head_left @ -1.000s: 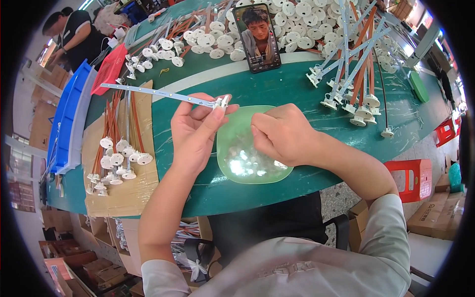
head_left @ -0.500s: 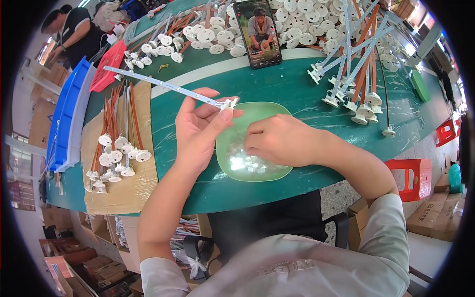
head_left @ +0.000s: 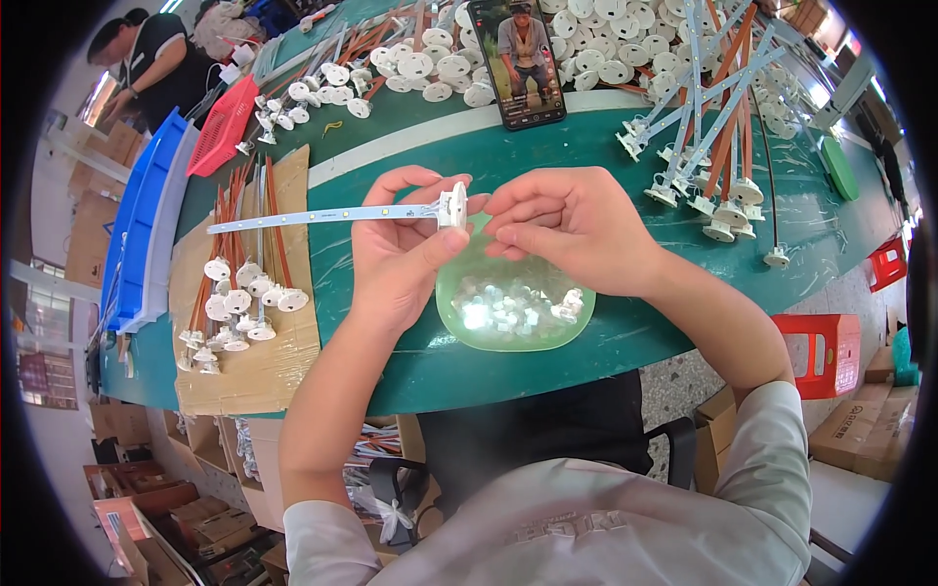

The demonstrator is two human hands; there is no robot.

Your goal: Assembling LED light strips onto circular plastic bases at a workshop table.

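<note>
My left hand (head_left: 391, 269) pinches an LED strip (head_left: 332, 215) at its white round end piece (head_left: 452, 207), between thumb and fingers. The strip points left, nearly level. Close to that end piece on the right, my right hand (head_left: 591, 230) has its fingertips drawn together. Whatever it may hold is too small or hidden to name. Below the hands stands a light green bowl (head_left: 518, 344) with several small whitish, shiny pieces (head_left: 503, 311) inside. A larger white piece (head_left: 567, 306) lies at the bowl's right side.
Strips with round white ends (head_left: 234, 303) lie on cardboard (head_left: 283, 366) at left; another bundle (head_left: 718, 210) lies at right. White discs (head_left: 611, 49) are heaped behind a propped phone (head_left: 518, 68). Blue (head_left: 137, 225) and red (head_left: 223, 127) trays flank the left edge. A person (head_left: 151, 63) stands beyond.
My right hand has risen out of the bowl to beside the end piece. The strip has swung from slanting to nearly level, its end piece turned edge-on.
</note>
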